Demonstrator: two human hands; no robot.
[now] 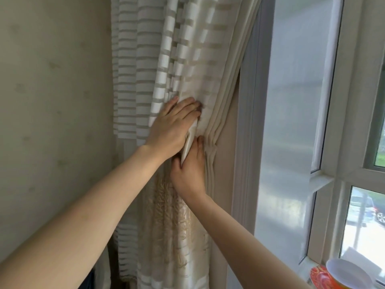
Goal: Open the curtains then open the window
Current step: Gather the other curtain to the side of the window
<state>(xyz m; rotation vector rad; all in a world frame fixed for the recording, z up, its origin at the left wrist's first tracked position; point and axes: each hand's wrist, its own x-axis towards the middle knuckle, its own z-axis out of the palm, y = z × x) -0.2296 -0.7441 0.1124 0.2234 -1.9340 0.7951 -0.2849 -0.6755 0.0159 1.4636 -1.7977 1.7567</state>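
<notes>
The cream curtain [200,59] with sheer white stripes is gathered into a bunch left of the window, pinched at mid height. My left hand [173,124] lies flat across the bunch, fingers pressed on the fabric. Just below it, my right hand [190,172] grips the folds together with a shiny cream tie-back band [190,140] that sticks out between the two hands. The window [341,142] with its white frame stands uncovered to the right, its sash shut as far as I can see.
A pale wall [52,101] fills the left side. On the window sill at bottom right stands a white bowl [348,274] on a red patterned plate [319,277]. A white reveal panel [287,132] lies between curtain and glass.
</notes>
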